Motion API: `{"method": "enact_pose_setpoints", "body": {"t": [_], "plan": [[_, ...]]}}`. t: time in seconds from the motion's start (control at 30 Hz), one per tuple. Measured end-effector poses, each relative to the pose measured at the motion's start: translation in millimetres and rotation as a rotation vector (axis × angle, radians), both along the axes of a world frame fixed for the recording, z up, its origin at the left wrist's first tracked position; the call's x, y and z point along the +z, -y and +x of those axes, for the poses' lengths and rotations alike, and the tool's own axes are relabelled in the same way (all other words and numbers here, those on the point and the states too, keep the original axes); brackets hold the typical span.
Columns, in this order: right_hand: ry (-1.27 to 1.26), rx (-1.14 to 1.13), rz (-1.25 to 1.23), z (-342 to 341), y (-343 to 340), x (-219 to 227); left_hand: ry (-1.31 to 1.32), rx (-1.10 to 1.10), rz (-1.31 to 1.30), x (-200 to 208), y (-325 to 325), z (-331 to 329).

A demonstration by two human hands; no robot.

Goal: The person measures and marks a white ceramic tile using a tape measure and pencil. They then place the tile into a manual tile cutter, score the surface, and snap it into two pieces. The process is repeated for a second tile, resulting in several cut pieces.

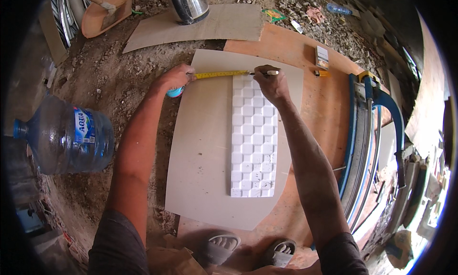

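Note:
My left hand point(178, 76) is closed around a tape measure with a light-blue case point(175, 92), at the left edge of a large beige board point(198, 141). The yellow tape blade point(214, 75) runs out to the right across the board. Its far end reaches the top of a white tile strip point(254, 141) with a raised geometric pattern, lying lengthwise on the board. My right hand point(273, 86) grips a pen point(272, 73), its tip beside the end of the blade. Whether the right fingers also touch the blade is hidden.
A large water jug point(71, 137) lies on the dirt at left. A blue-framed tile cutter point(355, 146) stands at right, near a small box point(322, 58) on the orange-brown sheet point(324, 113). Beyond are a kettle point(188, 5), cardboard point(205, 25) and a trowel-bearing pan point(93, 22).

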State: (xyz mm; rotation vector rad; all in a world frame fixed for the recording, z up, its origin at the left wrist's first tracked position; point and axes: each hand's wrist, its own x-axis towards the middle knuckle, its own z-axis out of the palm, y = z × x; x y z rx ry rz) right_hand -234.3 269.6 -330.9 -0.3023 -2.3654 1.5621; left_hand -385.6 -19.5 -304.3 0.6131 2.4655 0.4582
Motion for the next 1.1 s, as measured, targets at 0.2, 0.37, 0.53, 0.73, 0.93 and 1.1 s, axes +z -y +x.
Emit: {"method": "enact_pose_setpoints", "body": {"t": [0.2, 0.37, 0.53, 0.73, 0.93, 1.1], "plan": [[0.01, -0.038, -0.086, -2.3, -4.9, -1.5, -0.054, -0.046, 0.032, -2.7, -4.3, -0.9], [-0.107, -0.035, -0.257, 11.0, -11.7, 29.2, -0.013, -0.022, 0.118, -13.4, 10.6, -5.6], [-0.064, 0.007, 0.133, 63.6, -12.9, 74.1, 0.25, 0.232, 0.472, -22.3, 34.2, 21.9], [0.44, 0.386, -0.934, 191.9, 75.2, 45.1, 0.398, 0.625, 0.581, -33.4, 30.0, 117.6], [0.663, 0.224, -0.514, 214.7, 185.1, 17.3, -0.279, 0.339, 0.097, -55.0, 38.2, 160.3], [0.36, 0.052, -0.016, 194.5, 200.0, 8.7, -0.449, 0.222, -0.078, -17.1, 18.0, 180.0]]}}
